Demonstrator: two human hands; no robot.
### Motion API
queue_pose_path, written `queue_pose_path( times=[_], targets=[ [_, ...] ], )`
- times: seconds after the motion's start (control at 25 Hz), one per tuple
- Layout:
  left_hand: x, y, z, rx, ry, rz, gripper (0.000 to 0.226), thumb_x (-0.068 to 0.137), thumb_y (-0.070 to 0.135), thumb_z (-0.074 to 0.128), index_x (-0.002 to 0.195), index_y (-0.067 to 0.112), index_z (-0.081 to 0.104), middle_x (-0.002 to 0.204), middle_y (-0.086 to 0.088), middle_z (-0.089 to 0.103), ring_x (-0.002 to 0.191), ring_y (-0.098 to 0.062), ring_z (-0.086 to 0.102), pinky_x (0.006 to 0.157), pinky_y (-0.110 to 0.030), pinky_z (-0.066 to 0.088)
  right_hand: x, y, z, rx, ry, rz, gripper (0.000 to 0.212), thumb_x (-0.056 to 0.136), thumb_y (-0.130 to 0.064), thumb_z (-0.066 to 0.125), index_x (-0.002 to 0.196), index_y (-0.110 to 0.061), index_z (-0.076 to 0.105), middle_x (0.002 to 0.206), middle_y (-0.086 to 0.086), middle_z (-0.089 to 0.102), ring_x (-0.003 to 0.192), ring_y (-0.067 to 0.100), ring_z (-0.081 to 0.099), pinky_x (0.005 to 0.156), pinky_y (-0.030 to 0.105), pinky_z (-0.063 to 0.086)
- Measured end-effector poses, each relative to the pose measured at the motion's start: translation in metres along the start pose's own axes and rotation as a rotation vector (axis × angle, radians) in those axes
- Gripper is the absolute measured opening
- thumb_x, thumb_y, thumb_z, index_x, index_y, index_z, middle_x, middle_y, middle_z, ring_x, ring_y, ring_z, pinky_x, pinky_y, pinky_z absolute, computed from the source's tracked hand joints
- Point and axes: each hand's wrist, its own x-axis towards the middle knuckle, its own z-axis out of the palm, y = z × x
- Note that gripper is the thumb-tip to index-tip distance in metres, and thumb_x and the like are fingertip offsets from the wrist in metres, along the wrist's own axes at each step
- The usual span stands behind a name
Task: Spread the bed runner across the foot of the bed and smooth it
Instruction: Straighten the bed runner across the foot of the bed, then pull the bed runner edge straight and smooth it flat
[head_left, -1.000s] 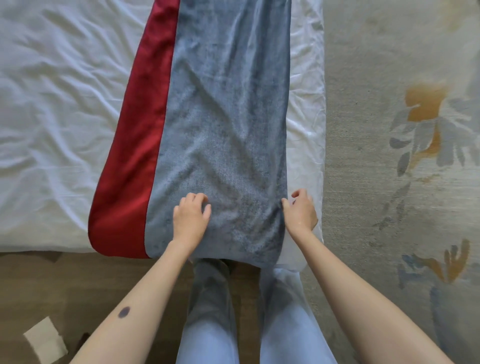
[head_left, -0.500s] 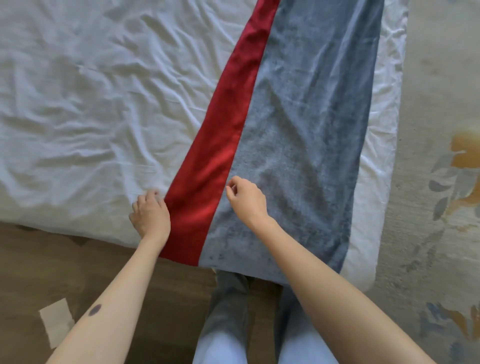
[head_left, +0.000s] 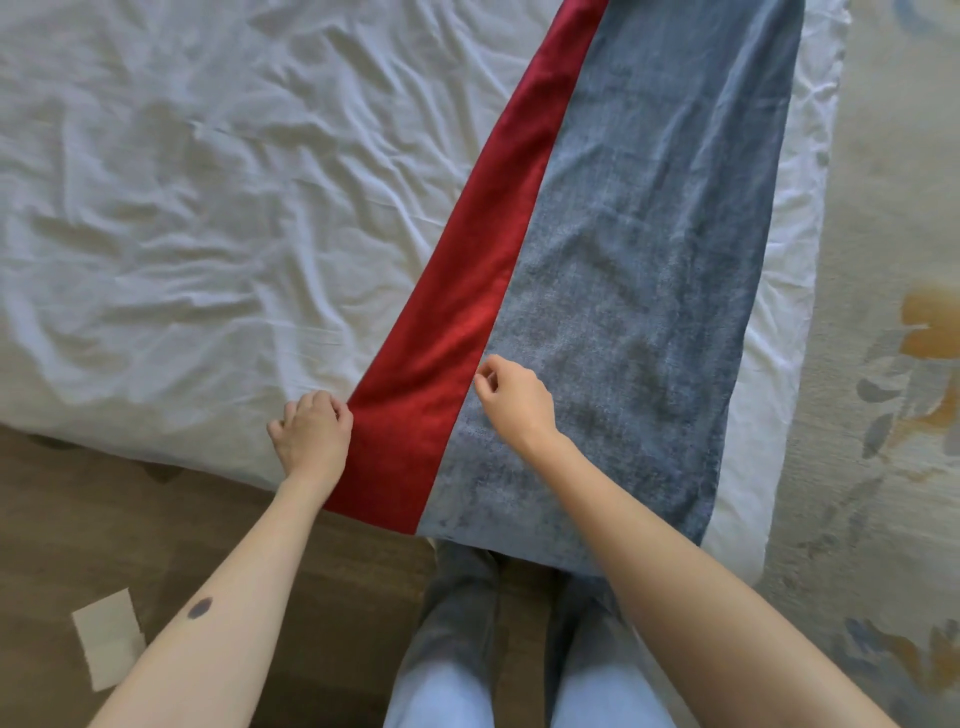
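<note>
Head view: left hand (head_left: 311, 439), right hand (head_left: 517, 402) pinch bed runner (head_left: 623, 286) with curled fingers (head_left: 326, 401).

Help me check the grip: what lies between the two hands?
In the head view, the red band of the bed runner fills the stretch between the left hand and the right hand.

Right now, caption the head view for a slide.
Left hand and right hand pinch the runner at its red band, atop the bed.

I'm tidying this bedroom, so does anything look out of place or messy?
A white paper scrap lies on the wooden floor left of the legs, like litter. The white sheet beside the bed runner is heavily creased.
</note>
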Motion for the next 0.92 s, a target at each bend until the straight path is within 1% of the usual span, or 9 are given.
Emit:
queue_pose_path(
  times=[0.08,0.16,0.24,0.32,0.44,0.52,0.6,0.76,0.92],
  targets=[
    [0.001,0.005,-0.008,-0.037,0.021,0.007,0.023,0.091,0.02,0.043,0.092,0.005,0.06,0.102,-0.016,0.062,0.1,-0.034,0.052,0.085,-0.044,0.037,-0.002,0.007,-0.011,0.0,0.011,0.002,0.02,0.094,-0.02,0.041,0.093,-0.01,0.058,0.092,0.007,0.066,0.075,0.021,0.056,0.064,0.034,0.042],
    [0.001,0.02,-0.022,-0.13,0.048,0.055,0.02,0.091,0.02,0.044,0.097,0.006,0.058,0.102,-0.016,0.061,0.099,-0.034,0.052,0.084,-0.046,0.04,-0.005,0.014,-0.028,-0.004,0.013,0.002,0.021,0.095,-0.019,0.04,0.094,-0.01,0.059,0.093,0.007,0.065,0.075,0.021,0.056,0.064,0.033,0.041],
    [0.001,0.05,-0.039,-0.208,0.023,0.175,0.019,0.09,0.018,0.046,0.1,0.008,0.058,0.102,-0.015,0.062,0.098,-0.033,0.053,0.085,-0.045,0.042,-0.01,0.02,-0.052,-0.019,0.01,-0.014,0.022,0.096,-0.02,0.04,0.095,-0.01,0.059,0.093,0.008,0.065,0.071,0.02,0.053,0.061,0.031,0.039],
    [-0.001,0.093,-0.056,-0.259,-0.004,0.299,0.019,0.088,0.017,0.049,0.102,0.01,0.059,0.102,-0.013,0.063,0.098,-0.032,0.056,0.086,-0.044,0.045,-0.016,0.026,-0.082,-0.035,0.036,-0.036,0.023,0.096,-0.021,0.04,0.098,-0.009,0.059,0.095,0.01,0.064,0.072,0.02,0.052,0.061,0.03,0.037],
    [-0.017,0.172,-0.084,-0.278,-0.011,0.494,0.022,0.087,0.021,0.051,0.106,0.012,0.059,0.101,-0.013,0.063,0.097,-0.033,0.057,0.086,-0.045,0.047,-0.03,0.039,-0.14,-0.041,0.144,-0.056,0.023,0.096,-0.024,0.043,0.102,-0.009,0.061,0.101,0.011,0.063,0.089,0.026,0.058,0.068,0.032,0.042],
    [-0.036,0.227,-0.104,-0.249,0.037,0.623,0.028,0.088,0.023,0.052,0.112,0.012,0.057,0.106,-0.013,0.063,0.102,-0.034,0.056,0.087,-0.045,0.045,-0.042,0.052,-0.184,-0.05,0.24,-0.084,0.023,0.094,-0.024,0.047,0.104,-0.009,0.061,0.104,0.014,0.062,0.098,0.03,0.057,0.079,0.037,0.046],
    [-0.067,0.279,-0.123,-0.25,0.088,0.728,0.031,0.089,0.025,0.052,0.117,0.011,0.055,0.112,-0.012,0.062,0.106,-0.032,0.055,0.089,-0.044,0.041,-0.062,0.073,-0.231,-0.034,0.341,-0.1,0.022,0.093,-0.024,0.049,0.104,-0.009,0.062,0.106,0.015,0.062,0.101,0.031,0.056,0.085,0.041,0.048],
    [-0.137,0.373,-0.151,-0.404,0.16,0.849,0.029,0.088,0.028,0.052,0.111,0.011,0.058,0.108,-0.009,0.064,0.104,-0.029,0.056,0.091,-0.044,0.042,-0.11,0.121,-0.321,0.089,0.514,-0.135,0.018,0.092,-0.021,0.05,0.1,-0.01,0.061,0.104,0.01,0.063,0.096,0.026,0.06,0.082,0.04,0.05],
    [-0.198,0.452,-0.157,-0.467,0.172,0.91,0.027,0.089,0.027,0.053,0.111,0.012,0.057,0.109,-0.007,0.064,0.105,-0.026,0.056,0.093,-0.046,0.043,-0.159,0.178,-0.404,0.084,0.624,-0.139,0.023,0.094,-0.023,0.048,0.108,-0.009,0.06,0.107,0.008,0.063,0.098,0.023,0.059,0.082,0.041,0.051]
  ],
)
